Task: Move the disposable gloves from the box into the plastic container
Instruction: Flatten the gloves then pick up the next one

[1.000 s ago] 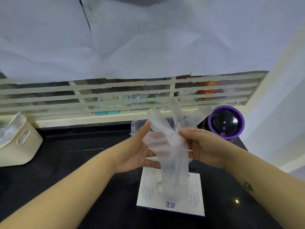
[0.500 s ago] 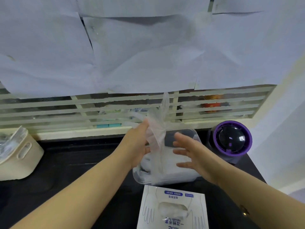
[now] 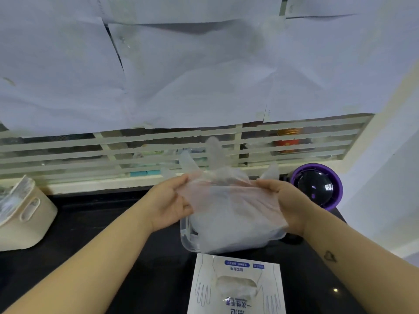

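Now, in the head view, the left hand (image 3: pixel 169 202) and right hand (image 3: pixel 288 202) each pinch an edge of a glove (image 3: pixel 229 200), spread just above the plastic container (image 3: pixel 187 234) behind the box (image 3: pixel 235 288). It is best to lower it flat, then loosen both grips together.

Bare left hand (image 3: pixel 167 202) and right hand (image 3: pixel 292 200), bare forearms, small dark outline tattoo (image 3: pixel 330 256) on right forearm (image 3: pixel 362 270)

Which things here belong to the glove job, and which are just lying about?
In the job: glove, gripped by left hand and right hand; plastic container; glove box.
Lying about: beige basket; purple round object.
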Available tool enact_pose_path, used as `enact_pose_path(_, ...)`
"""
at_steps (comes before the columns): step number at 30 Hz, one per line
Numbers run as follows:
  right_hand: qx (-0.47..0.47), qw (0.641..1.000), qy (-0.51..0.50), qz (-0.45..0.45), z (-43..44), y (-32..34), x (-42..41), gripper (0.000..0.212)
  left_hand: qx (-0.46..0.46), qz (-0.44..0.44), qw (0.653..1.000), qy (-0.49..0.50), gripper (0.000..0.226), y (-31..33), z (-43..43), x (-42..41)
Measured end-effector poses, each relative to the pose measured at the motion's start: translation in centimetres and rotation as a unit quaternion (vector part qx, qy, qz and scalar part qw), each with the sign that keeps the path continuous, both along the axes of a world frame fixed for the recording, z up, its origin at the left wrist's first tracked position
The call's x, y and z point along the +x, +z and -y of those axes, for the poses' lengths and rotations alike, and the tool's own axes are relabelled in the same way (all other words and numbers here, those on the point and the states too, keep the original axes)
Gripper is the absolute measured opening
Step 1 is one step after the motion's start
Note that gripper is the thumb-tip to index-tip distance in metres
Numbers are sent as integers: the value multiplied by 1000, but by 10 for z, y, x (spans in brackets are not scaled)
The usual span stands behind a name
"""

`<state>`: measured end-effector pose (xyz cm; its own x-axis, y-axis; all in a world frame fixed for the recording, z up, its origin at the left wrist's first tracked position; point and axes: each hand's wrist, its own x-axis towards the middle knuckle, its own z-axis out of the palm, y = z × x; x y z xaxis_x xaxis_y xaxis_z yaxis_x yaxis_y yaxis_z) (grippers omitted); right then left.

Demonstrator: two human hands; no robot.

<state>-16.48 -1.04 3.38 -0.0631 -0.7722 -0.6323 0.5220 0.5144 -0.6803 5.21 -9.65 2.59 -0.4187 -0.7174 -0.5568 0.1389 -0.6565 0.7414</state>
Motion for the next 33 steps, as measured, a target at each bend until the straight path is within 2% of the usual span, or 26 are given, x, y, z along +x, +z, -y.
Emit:
enact_pose_path(3,-9,1000,-9,-2,0,8,-13,26,-10,77,994,75,29,-16,7,15)
enact_pose_path(5,-37,999,-7,-15,3,15,-17,29,-73,109,979,155,19,-22,11,20)
enact_pose_path(6,-54,998,-5,-29,5,19,-16,30,-126,124,971,163,14,-18,10,21)
enact_pose_path(7,-72,996,-8,-57,7,24,-15,30,-182,140,963,138,13,-12,6,20)
enact_pose_path(9,-110,987,7,-119,10,34,-6,28,-254,150,955,10,17,-2,-4,16)
enact_pose_path(11,-159,955,67,-241,8,43,9,25,-247,126,953,-123,20,5,-15,9)
enact_pose_path(13,-253,864,179,-397,1,48,28,30,-221,88,958,-160,26,5,-20,3)
enact_pose_path(14,-303,809,245,-439,-2,46,37,32,-200,55,967,-147,32,4,-23,-2)
enact_pose_path(16,-359,676,363,-531,-7,35,49,37,-85,-75,989,-94,54,0,-24,-7)
enact_pose_path(17,-371,614,399,-571,-10,28,52,43,-13,-146,986,-75,68,-3,-23,-8)
enact_pose_path(18,-378,569,423,-596,-13,22,55,50,41,-201,976,-69,81,-6,-23,-7)
enact_pose_path(19,-385,541,438,-606,-16,17,56,57,72,-237,965,-79,92,-8,-23,-5)
enact_pose_path(21,-405,521,439,-609,-23,9,54,67,84,-263,957,-85,94,-11,-24,1)
enact_pose_path(24,-445,539,405,-590,-24,2,44,72,32,-207,974,-89,52,-8,-28,2)
enact_pose_path(26,-462,588,376,-547,-24,-2,40,67,33,-161,984,-73,34,-12,-27,-1)
enact_pose_path(28,-482,662,290,-495,-24,-8,36,60,45,-162,985,-51,29,-16,-26,-4)
enact_pose_path(30,-465,734,125,-479,-19,-17,30,51,54,-182,981,-39,28,-17,-25,-6)
enact_pose_path(31,-415,774,44,-475,-17,-23,24,52,57,-191,979,-37,28,-18,-24,-5)
enact_pose_path(33,-259,874,-29,-409,-12,-33,15,78,68,-211,975,-27,29,-21,-19,-4)
